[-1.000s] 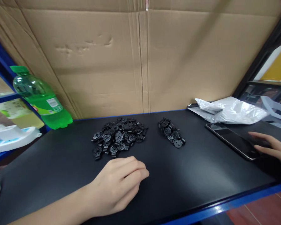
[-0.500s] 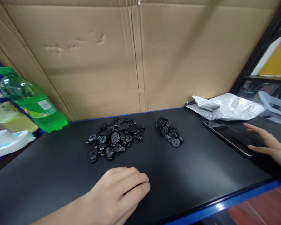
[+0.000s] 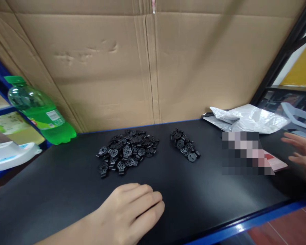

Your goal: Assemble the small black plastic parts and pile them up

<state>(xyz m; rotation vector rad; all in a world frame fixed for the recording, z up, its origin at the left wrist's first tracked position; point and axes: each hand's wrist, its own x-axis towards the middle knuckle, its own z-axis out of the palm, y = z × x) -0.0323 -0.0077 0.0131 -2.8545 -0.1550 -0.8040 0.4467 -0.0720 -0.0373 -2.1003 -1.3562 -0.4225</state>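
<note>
My left hand (image 3: 135, 211) rests palm down over the near part of the black table, its fingers curled together. Whatever may be under those fingers is hidden. At the right edge, my right hand (image 3: 302, 151) is slightly blurred, with its fingers apart and nothing seen in them. Nearest to it lies a phone (image 3: 277, 161) with a lit screen, largely covered by pixelation. Beyond my left hand is a heap of small black plastic parts (image 3: 127, 151), round discs with holes and a short tab. A smaller pile of like parts (image 3: 185, 144) lies to its right.
A crumpled white plastic bag (image 3: 255, 117) lies at the back right. On the left, a green bottle (image 3: 44, 112) leans by a white power strip (image 3: 17, 156). A cardboard sheet (image 3: 112, 68) stands along the back. Blue edging (image 3: 234, 228) borders the table's front.
My right hand has lifted off the phone and shifted slightly right. The phone's screen was dark and now is lit. My left hand stays put; the view has tilted slightly.
</note>
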